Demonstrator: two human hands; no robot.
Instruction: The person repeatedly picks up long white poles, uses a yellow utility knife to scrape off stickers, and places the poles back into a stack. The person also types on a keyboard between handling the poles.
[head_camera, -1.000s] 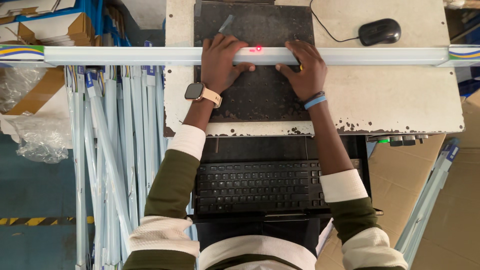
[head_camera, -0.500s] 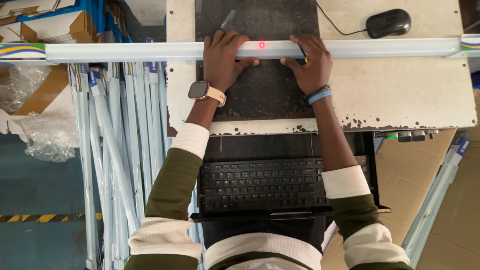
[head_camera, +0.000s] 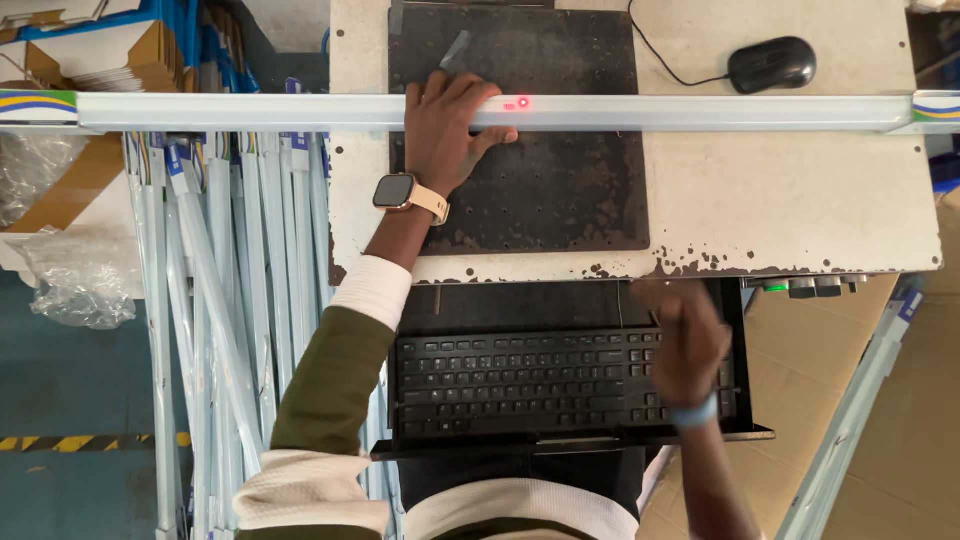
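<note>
L hand (head_camera: 447, 135) lies flat, fingers spread, pressing the long pale tube (head_camera: 700, 113) across upper frame, w/ red dot (head_camera: 522, 102) just right of it. R hand (head_camera: 683, 340), blurred, over black keyboard (head_camera: 520, 380) lower centre; grip can't tell. Mouse (head_camera: 771, 64) upper right on worktop (head_camera: 800, 210).

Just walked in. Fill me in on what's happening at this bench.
A person stands at a worn white workbench. Their left hand presses on a long pale metal strip lying across a dark plate, next to a red light dot. Their right hand, blurred, is over the black keyboard on the tray below. A black mouse sits untouched.
</note>
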